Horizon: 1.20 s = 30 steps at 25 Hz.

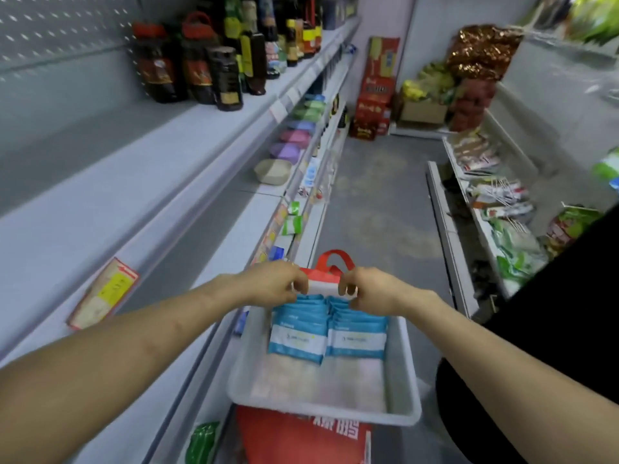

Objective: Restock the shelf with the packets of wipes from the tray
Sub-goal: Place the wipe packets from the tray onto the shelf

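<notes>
Packets of wipes (298, 339), blue and white, stand in two overlapping rows in the far half of a white plastic tray (407, 380); the near half of the tray shows only its pale bottom. The tray rests on a red bag with white lettering (301, 437), in the aisle just beside the left-hand shelf (258, 222).

Both arms reach forward over the tray. The left hand (274, 283) and the right hand (371, 291) meet at its far end, fingers curled, each pinching one end of a small white object (323, 288) just above the rearmost packets. Motion blur hides whether this is a packet or something else. A red loop handle (336, 257) rises directly behind it.

On the upper shelf board stand dark bottles (227, 78) with red and yellow labels. The board below carries a row of pastel tubs (294, 142), further down the aisle. A red-and-yellow price label (104, 293) hangs tilted on a shelf edge at the left. Bagged goods (502, 202) fill the opposite shelving across the grey floor (378, 202).
</notes>
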{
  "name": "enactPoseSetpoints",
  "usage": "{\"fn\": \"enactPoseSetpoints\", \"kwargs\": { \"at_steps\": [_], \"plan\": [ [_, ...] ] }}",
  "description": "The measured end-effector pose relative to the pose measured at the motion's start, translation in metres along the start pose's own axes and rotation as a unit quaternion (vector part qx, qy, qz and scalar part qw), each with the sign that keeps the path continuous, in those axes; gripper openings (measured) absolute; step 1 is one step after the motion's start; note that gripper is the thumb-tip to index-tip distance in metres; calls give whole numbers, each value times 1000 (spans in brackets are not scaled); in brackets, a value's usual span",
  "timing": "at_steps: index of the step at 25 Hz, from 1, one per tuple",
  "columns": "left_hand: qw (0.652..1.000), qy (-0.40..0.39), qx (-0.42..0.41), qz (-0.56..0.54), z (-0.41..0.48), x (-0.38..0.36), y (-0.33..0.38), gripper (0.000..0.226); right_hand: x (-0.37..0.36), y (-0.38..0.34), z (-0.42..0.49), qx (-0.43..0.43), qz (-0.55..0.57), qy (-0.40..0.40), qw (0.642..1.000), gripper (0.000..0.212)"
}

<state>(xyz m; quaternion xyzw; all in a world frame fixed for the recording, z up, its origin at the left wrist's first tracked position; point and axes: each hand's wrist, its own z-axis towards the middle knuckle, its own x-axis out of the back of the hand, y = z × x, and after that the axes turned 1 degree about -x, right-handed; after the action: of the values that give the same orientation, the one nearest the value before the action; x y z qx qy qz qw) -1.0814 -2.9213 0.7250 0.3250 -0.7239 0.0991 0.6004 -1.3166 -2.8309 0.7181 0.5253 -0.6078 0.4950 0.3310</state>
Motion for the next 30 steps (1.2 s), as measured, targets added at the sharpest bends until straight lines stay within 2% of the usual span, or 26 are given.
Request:
{"fn": "enactPoseSetpoints", "kwargs": {
  "at_steps": [3,6,11,16,19,22,30],
  "plan": [
    [999,-53,4,11,0,-44,-2,32,-44,11,-9,-38,-4,-28,999,35],
    [998,-64,8,23,0,-71,-2,37,-75,13,-9,-62,-8,-26,998,35],
    [998,-16,0,60,0,-108,0,50,-100,8,-15,-64,-89,47,993,38],
    [988,52,-8,142,3,-134,3,49,-123,6,-18,-61,-167,74,981,57],
    [980,90,-15,175,3,-148,3,49,-129,5,-18,-51,-203,98,973,45],
    [973,130,-40,187,3,-156,4,37,-130,4,-14,-42,-218,117,968,36],
    [971,126,-43,198,-2,-153,11,36,-129,4,-17,-31,-194,133,971,29]
  ]
}}
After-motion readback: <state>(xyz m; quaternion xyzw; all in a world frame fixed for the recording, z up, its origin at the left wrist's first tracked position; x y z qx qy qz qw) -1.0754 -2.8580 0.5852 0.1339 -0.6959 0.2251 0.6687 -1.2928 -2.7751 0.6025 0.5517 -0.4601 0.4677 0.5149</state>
